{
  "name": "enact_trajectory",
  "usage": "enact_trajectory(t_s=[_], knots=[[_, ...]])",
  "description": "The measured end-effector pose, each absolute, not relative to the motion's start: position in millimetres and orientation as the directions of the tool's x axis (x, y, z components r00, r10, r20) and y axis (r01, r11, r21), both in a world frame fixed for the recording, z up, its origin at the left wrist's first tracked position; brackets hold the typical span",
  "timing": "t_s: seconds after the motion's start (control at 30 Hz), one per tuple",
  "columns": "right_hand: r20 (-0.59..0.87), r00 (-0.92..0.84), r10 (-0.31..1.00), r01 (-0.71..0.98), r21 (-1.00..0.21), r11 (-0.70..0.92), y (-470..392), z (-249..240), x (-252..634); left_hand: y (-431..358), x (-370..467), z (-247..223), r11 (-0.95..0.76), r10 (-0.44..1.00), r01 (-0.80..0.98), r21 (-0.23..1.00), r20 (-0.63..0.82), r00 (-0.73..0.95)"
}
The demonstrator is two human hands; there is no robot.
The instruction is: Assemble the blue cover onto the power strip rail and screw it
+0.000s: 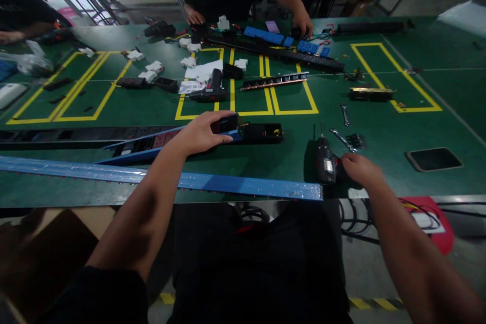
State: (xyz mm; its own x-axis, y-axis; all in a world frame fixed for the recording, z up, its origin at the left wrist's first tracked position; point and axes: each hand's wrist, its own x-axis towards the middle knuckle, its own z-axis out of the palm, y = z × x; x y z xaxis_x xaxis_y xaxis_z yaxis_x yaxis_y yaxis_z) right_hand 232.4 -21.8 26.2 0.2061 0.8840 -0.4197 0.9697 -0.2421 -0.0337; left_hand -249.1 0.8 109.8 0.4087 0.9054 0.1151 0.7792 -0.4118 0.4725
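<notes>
My left hand [207, 133] is closed over the end of a short blue-sided power strip [161, 142], thumb on the near side and fingers over the far side. That strip lies at a slant, its held end against a long black power strip [261, 133]. My right hand [360, 168] is closed round the handle of a black cordless screwdriver [325, 162], which lies on its side with its bit pointing to the far side of the table. In front of both, along the near edge, runs a long blue strip [246, 186].
Two wrenches [342, 140] and a phone [434, 159] lie to the right. Farther back are another cordless screwdriver [211, 88], white connectors [155, 67] and an open black rail [275, 81]. A co-worker's hands [302, 23] handle parts across the green table [410, 126].
</notes>
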Motion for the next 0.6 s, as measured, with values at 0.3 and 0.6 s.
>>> enact_trajectory(t_s=[0.3, 0.6], knots=[[-0.416, 0.231, 0.880, 0.964, -0.022, -0.263, -21.2, 24.1, 232.8, -24.7, -214.2, 22.5, -0.486, 0.834, 0.791, 0.371, -0.074, 0.547], [-0.393, 0.230, 0.890, 0.966, -0.019, -0.258, -22.1, 24.0, 232.7, -16.5, -209.3, 32.0, -0.486, 0.856, 0.733, 0.476, 0.086, 0.510]])
